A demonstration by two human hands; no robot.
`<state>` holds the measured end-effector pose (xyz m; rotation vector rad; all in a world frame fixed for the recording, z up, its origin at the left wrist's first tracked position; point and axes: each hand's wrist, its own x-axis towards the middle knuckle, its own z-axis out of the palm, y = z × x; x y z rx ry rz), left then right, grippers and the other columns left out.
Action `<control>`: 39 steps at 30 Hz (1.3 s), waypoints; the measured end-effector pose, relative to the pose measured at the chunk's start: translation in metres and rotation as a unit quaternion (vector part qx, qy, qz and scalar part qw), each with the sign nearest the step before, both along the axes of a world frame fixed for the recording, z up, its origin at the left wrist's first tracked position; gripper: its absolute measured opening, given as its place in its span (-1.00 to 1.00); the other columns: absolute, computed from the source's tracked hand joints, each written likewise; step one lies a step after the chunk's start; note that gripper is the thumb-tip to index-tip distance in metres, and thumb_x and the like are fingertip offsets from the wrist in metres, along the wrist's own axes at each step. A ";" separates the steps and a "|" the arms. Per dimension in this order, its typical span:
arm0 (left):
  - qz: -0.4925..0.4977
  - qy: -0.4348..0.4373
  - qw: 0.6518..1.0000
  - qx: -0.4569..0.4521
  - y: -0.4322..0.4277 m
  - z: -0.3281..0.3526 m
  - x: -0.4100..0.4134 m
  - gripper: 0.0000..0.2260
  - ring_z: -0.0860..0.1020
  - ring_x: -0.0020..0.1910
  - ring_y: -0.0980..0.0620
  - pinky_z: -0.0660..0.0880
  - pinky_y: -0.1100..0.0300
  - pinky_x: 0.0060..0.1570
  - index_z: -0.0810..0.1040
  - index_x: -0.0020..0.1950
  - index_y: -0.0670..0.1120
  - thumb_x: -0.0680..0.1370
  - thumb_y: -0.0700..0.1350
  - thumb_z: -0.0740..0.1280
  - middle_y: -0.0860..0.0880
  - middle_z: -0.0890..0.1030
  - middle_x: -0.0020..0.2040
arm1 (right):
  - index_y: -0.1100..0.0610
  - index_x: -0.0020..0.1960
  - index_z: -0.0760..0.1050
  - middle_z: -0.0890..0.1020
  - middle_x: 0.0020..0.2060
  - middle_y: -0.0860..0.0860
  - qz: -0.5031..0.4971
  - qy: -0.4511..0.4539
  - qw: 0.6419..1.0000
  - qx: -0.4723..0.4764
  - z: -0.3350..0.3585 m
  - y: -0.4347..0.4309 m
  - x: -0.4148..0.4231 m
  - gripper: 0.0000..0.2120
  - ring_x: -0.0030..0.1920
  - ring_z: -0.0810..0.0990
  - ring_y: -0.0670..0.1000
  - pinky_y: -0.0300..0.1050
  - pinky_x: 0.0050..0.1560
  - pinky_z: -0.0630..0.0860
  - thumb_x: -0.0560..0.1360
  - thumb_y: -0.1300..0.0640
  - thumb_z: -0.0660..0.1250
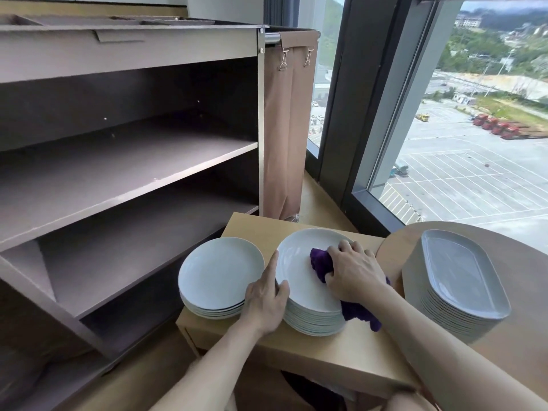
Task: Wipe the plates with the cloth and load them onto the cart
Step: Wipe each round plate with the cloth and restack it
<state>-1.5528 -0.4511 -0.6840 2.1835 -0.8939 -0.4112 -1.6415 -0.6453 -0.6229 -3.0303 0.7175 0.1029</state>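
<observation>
Round pale ceramic plates (314, 320) stand in a tall stack at the middle of the light wooden table (341, 351), with a shorter stack of the same plates (219, 274) just beside it on the left. The top plate (299, 262) of the tall stack is the one being wiped.

To do this well, the crumpled purple cloth (321, 262) should be swept in overlapping arcs from the centre out to the rim, so that no patch is missed. Pressure should stay moderate and straight down, since a sideways shove could slide the plate off the pile. The rim under the bracing fingers will need a pass too.

The right hand (354, 272) is bunched round the cloth, fingers curled over it, pressing it onto the right half of the top plate; a tail of cloth hangs down the stack's near side. The left hand (264, 301) grips the plate's left rim, thumb hooked over the edge and index finger laid straight along it; the other fingers are hidden.

The brown shelved cart (118, 179) stands near the table on the left, its shelves facing the person. A stack of grey oblong dishes (462, 277) sits on a round wooden table (527, 321) to the right.
</observation>
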 end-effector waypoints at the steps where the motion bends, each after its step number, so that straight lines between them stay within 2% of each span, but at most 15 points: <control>1: 0.003 0.002 1.000 0.001 0.000 0.000 0.000 -0.44 0.37 0.46 -0.07 0.25 -0.11 0.44 -0.15 0.67 0.13 0.72 0.02 0.04 0.06 0.13 0.66 | -0.01 0.38 0.42 0.47 0.31 0.04 -0.004 -0.009 1.000 -0.006 -0.002 -0.001 0.004 -0.56 0.33 0.38 0.13 0.07 0.28 0.38 0.55 -0.14 0.21; 4: 0.012 0.008 1.000 0.006 -0.002 -0.003 -0.002 -0.44 0.45 0.34 -0.12 0.29 -0.13 0.40 -0.17 0.66 0.17 0.72 0.03 0.03 0.01 0.27 0.61 | 0.04 0.28 0.43 0.47 0.28 0.08 -0.014 -0.036 0.999 -0.018 -0.010 0.001 0.017 -0.61 0.27 0.38 0.16 0.07 0.25 0.37 0.54 -0.11 0.16; 8: 0.012 0.007 1.000 0.003 -0.003 -0.005 0.000 -0.50 0.44 0.36 -0.12 0.26 -0.12 0.42 -0.12 0.63 0.22 0.72 0.08 -0.01 0.03 0.19 0.64 | 0.07 0.24 0.40 0.45 0.27 0.11 -0.004 -0.067 0.998 -0.007 -0.017 0.012 0.036 -0.62 0.27 0.37 0.19 0.11 0.28 0.35 0.51 -0.09 0.14; 11: -0.006 -0.007 1.000 -0.001 -0.004 -0.008 0.000 -0.66 0.44 0.37 -0.19 0.25 -0.15 0.39 -0.08 0.42 0.34 0.68 0.11 -0.07 -0.08 0.21 0.63 | 0.08 0.25 0.40 0.43 0.27 0.10 0.009 -0.072 0.997 0.007 -0.019 0.019 0.045 -0.61 0.27 0.35 0.18 0.11 0.26 0.36 0.50 -0.08 0.15; 14: 0.008 -0.004 1.000 0.008 -0.006 -0.013 0.001 -0.45 0.43 0.39 -0.09 0.22 -0.10 0.43 -0.22 0.62 0.22 0.65 0.25 -0.15 -0.01 0.31 0.59 | 0.05 0.21 0.41 0.43 0.17 0.04 0.026 -0.071 0.997 0.034 -0.020 0.027 0.047 -0.65 0.22 0.36 0.14 0.07 0.22 0.34 0.48 -0.06 0.18; 16: 0.011 -0.013 1.000 0.009 -0.007 -0.013 0.003 -0.36 0.40 0.43 -0.02 0.24 -0.06 0.43 -0.19 0.65 0.18 0.59 0.34 -0.22 0.13 0.23 0.62 | 0.02 0.21 0.42 0.43 0.14 -0.01 0.040 -0.069 0.994 0.075 -0.020 0.033 0.047 -0.66 0.23 0.35 0.11 0.05 0.25 0.30 0.47 -0.04 0.20; 18: 0.002 -0.022 1.000 0.018 -0.008 -0.011 0.003 -0.37 0.42 0.43 -0.02 0.27 -0.07 0.41 -0.13 0.66 0.14 0.61 0.32 -0.21 0.22 0.15 0.62 | 0.01 0.27 0.45 0.44 0.17 -0.02 0.055 -0.062 0.989 0.120 -0.018 0.037 0.044 -0.62 0.29 0.34 0.09 0.03 0.31 0.27 0.48 0.00 0.24; 21: 0.004 0.003 1.000 0.007 -0.006 -0.009 0.005 -0.46 0.43 0.43 -0.05 0.27 -0.11 0.42 -0.21 0.64 0.19 0.70 0.21 -0.10 0.09 0.33 0.58 | -0.01 0.40 0.46 0.46 0.28 -0.02 0.078 -0.041 0.982 0.167 -0.012 0.038 0.034 -0.54 0.37 0.32 0.09 0.04 0.38 0.26 0.51 0.05 0.27; 23: 0.000 0.012 1.000 0.015 -0.004 -0.008 0.006 -0.43 0.38 0.47 -0.09 0.25 -0.10 0.44 -0.22 0.64 0.20 0.67 0.27 -0.12 0.06 0.26 0.62 | -0.01 0.42 0.47 0.46 0.33 -0.01 0.096 -0.019 0.978 0.182 -0.007 0.039 0.025 -0.54 0.40 0.30 0.10 0.04 0.39 0.26 0.52 0.08 0.27; 26: 0.002 0.017 1.000 0.026 -0.005 -0.003 0.005 -0.40 0.34 0.51 -0.12 0.25 -0.08 0.45 -0.23 0.64 0.18 0.65 0.32 -0.17 0.05 0.15 0.66 | -0.04 0.44 0.46 0.47 0.36 -0.02 0.127 0.018 0.978 0.163 0.001 0.039 0.012 -0.54 0.36 0.34 0.10 0.04 0.35 0.35 0.54 0.11 0.28; 30: 0.004 0.009 0.999 0.046 -0.008 0.000 0.002 -0.51 0.30 0.54 -0.14 0.23 -0.12 0.45 -0.23 0.61 0.23 0.72 0.16 -0.11 0.05 0.03 0.68 | -0.07 0.44 0.45 0.44 0.36 -0.06 0.145 0.068 0.977 0.140 0.013 0.030 -0.001 -0.50 0.32 0.36 0.06 0.06 0.29 0.46 0.53 0.20 0.29; 32: 0.003 0.009 0.999 0.045 -0.007 0.001 0.001 -0.49 0.32 0.51 -0.15 0.23 -0.11 0.45 -0.21 0.61 0.23 0.72 0.11 -0.05 0.07 0.02 0.68 | -0.08 0.42 0.46 0.43 0.34 -0.08 0.145 0.082 0.977 0.131 0.017 0.023 -0.006 -0.50 0.31 0.37 0.05 0.05 0.25 0.48 0.51 0.22 0.29; 35: 0.007 0.017 0.999 0.044 -0.005 0.002 0.000 -0.43 0.34 0.48 -0.12 0.23 -0.09 0.44 -0.25 0.65 0.16 0.71 0.04 -0.01 0.09 0.00 0.68 | -0.10 0.37 0.46 0.45 0.26 -0.08 0.140 0.080 0.983 0.084 0.018 0.013 -0.009 -0.55 0.24 0.41 0.04 -0.02 0.14 0.47 0.50 0.18 0.31; 39: 0.007 0.013 0.999 0.037 -0.006 0.001 -0.001 -0.42 0.33 0.48 -0.08 0.23 -0.09 0.44 -0.26 0.65 0.14 0.71 -0.01 -0.02 0.10 0.00 0.68 | -0.08 0.41 0.40 0.46 0.27 -0.04 0.107 0.052 0.993 0.021 0.014 -0.004 -0.008 -0.55 0.23 0.42 0.05 -0.01 0.22 0.44 0.53 0.06 0.32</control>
